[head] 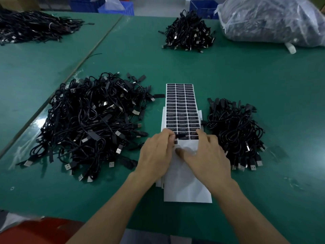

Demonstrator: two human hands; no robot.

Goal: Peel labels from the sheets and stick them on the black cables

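Label sheet [182, 106] lies flat at table centre: long, narrow, glossy white backing w/ three cols of small black rectangular labels. Its near end is bare white. It sits atop a stack of white sheets [186, 187] whose edges fan out under it.

Left hand [156, 152] is over the sheet's near-left edge, thumb & fingers curled, pinching a small black strip [180, 136] just above the lowest label rows. Label or cable tip, can't tell. Right hand [207, 155] is spread flat w/ straight fingers, gripping nothing; index tip touches the right col of labels, thumb presses the bare backing. Both hands hide part of the lowest rows.

Just left of the sheets is a big cable pile [91, 124]: thin matte black cords, tangled, w/ silver USB plugs. On the right a smaller cable pile [235, 131] reaches the sheets' edge. Well beyond are a far cable pile [189, 31] and, far left, a flatter cable heap [33, 26].

Far right is a clear plastic bag [270, 20], crinkled, stuffed w/ dark contents. Blue crates [202, 6] stand behind. The table [263, 76] has a smooth green top w/ a slight sheen.
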